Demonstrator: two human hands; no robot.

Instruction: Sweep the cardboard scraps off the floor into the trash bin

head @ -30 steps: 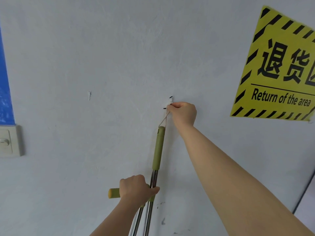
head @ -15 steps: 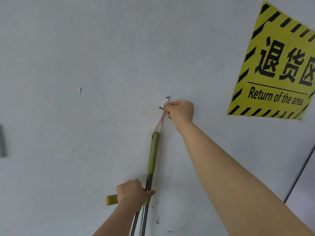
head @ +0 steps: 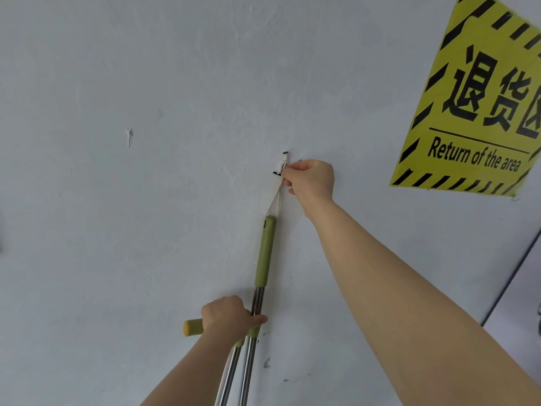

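Two metal poles with green grips lean upright against a pale wall. The longer broom handle [head: 265, 253] ends in a white hanging loop [head: 276, 202] that reaches a small white wall hook [head: 282, 165]. My right hand [head: 310, 181] pinches the top of that loop right at the hook. My left hand [head: 227, 317] grips the second, shorter green handle [head: 193, 327] together with the steel shafts [head: 251, 361] lower down. The floor, the cardboard scraps and the trash bin are out of view.
A yellow and black sign [head: 480, 112] reading "Return of the area" hangs on the wall at the upper right. A dark door frame edge [head: 512, 279] runs down the right side. The wall [head: 146, 200] fills the remaining view.
The view has shifted right, so the light switch and blue strip at the left have left the frame. Both hands keep their holds on the loop and the handles.
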